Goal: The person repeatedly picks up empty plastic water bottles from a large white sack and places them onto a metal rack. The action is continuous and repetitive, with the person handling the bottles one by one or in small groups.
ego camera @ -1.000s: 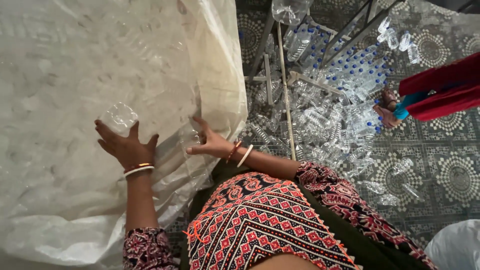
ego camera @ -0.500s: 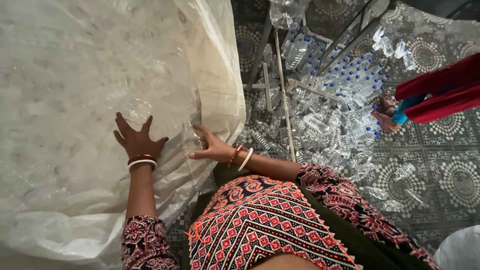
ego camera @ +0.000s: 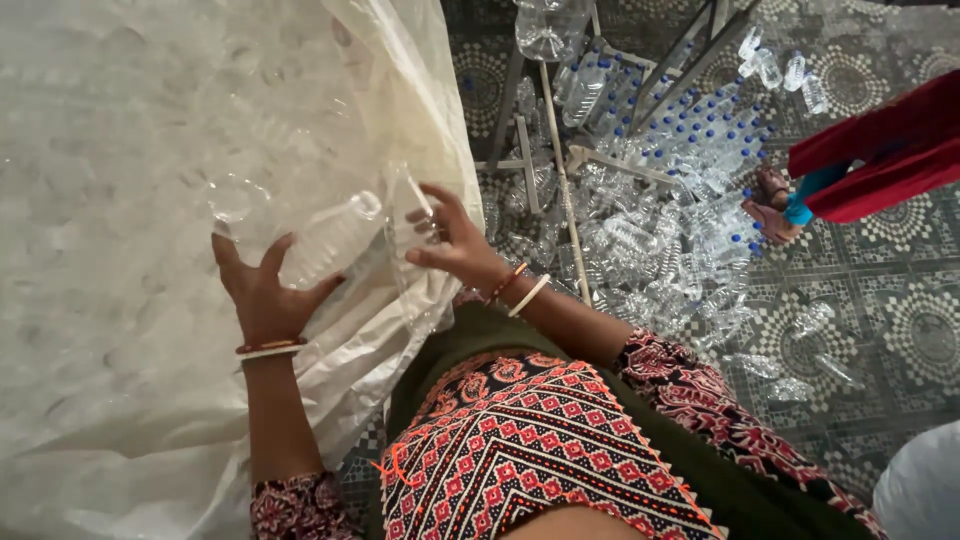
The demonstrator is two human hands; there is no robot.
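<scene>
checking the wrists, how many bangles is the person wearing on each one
4 that show: two on the left hand wrist, a dark bangle and a white bangle; two on the right hand wrist, an orange bangle and a white one. Thinner ones may be hidden.

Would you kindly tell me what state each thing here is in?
Left hand: open, fingers spread on a bottle.
Right hand: gripping the sack's rim.
Bottle: clear, uncapped, lying in the sack.
Sack: translucent, open.
Bottle pile: loose on the floor.

big plastic sack [ego camera: 150, 150] fills the left, bottle pile [ego camera: 660, 220] and metal frame [ego camera: 560, 180] crowd the right
</scene>
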